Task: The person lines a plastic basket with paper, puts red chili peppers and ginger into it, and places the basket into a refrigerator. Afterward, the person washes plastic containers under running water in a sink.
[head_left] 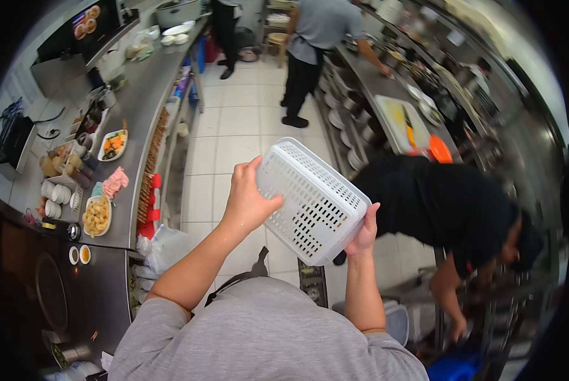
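Note:
A white perforated plastic basket (313, 203) is held up in front of my body, tilted, over the tiled floor. My left hand (249, 197) grips its left side, with the thumb lying on the perforated face. At the lower right corner, my right hand (363, 232) holds the basket, fingers partly hidden behind it. The holes show no contents that I can make out.
On the left counter (148, 82) are a bowl of orange pieces (113, 145), a dish of yellowish food (97, 216) and a pink cloth (115, 183). A co-worker in black (436, 197) bends close at the right. Another co-worker (319, 38) stands ahead near a cutting board (395, 124).

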A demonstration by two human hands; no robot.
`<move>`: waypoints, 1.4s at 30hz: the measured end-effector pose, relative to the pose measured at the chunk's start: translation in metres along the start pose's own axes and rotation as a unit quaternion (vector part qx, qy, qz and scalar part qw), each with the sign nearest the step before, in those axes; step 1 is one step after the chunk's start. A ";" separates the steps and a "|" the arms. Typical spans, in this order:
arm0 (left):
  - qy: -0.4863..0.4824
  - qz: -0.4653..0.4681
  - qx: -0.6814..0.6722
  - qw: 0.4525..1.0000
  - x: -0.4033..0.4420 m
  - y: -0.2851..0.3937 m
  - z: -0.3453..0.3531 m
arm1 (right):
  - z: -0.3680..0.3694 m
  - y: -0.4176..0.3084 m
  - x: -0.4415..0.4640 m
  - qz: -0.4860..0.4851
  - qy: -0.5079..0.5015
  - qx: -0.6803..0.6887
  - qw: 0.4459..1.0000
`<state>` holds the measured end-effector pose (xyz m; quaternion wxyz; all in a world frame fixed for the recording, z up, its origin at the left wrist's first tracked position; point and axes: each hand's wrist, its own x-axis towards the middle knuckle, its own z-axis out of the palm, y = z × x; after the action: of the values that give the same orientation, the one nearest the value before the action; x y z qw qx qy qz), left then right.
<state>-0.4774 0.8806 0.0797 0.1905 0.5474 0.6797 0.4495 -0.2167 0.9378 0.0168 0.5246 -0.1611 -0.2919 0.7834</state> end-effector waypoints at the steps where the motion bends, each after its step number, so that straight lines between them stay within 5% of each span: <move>1: -0.010 -0.030 -0.001 1.000 0.027 -0.007 -0.006 | 0.007 0.006 0.033 0.005 0.004 -0.019 1.000; 10: 0.074 -0.071 0.013 0.995 0.245 -0.115 -0.036 | 0.031 0.051 0.324 0.091 -0.077 -0.073 0.990; 15: 0.052 -0.006 -0.002 0.999 0.393 -0.170 -0.005 | 0.029 0.036 0.448 0.056 -0.012 -0.085 0.995; 25: -0.173 0.053 -0.067 0.981 0.650 -0.167 0.135 | -0.053 -0.037 0.603 -0.050 0.149 -0.088 0.984; 33: -0.097 -0.070 -0.034 0.992 0.843 -0.269 0.132 | -0.076 -0.005 0.898 0.067 0.071 -0.109 0.989; 36: -0.080 -0.180 -0.084 0.977 0.899 -0.340 0.100 | -0.043 0.030 1.012 0.145 -0.090 -0.344 0.923; 38: -0.022 -0.350 -0.256 0.901 0.937 -0.362 0.072 | -0.003 0.064 1.074 0.205 -0.193 -0.466 0.839; 39: -0.015 -0.350 -0.253 0.902 0.959 -0.364 0.058 | 0.024 0.082 1.097 0.230 -0.228 -0.520 0.790; 41: -0.104 -0.447 -0.462 0.759 1.003 -0.361 0.028 | 0.059 0.112 1.140 0.202 -0.352 -0.637 0.655; 42: -0.143 -0.436 -0.498 0.736 1.029 -0.381 0.031 | 0.067 0.129 1.158 0.202 -0.352 -0.639 0.654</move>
<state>-1.0099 1.8363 -0.0086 0.7057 0.0760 0.4881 0.5079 -0.8085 1.9437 0.0506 -0.0208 -0.2237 -0.8432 0.4884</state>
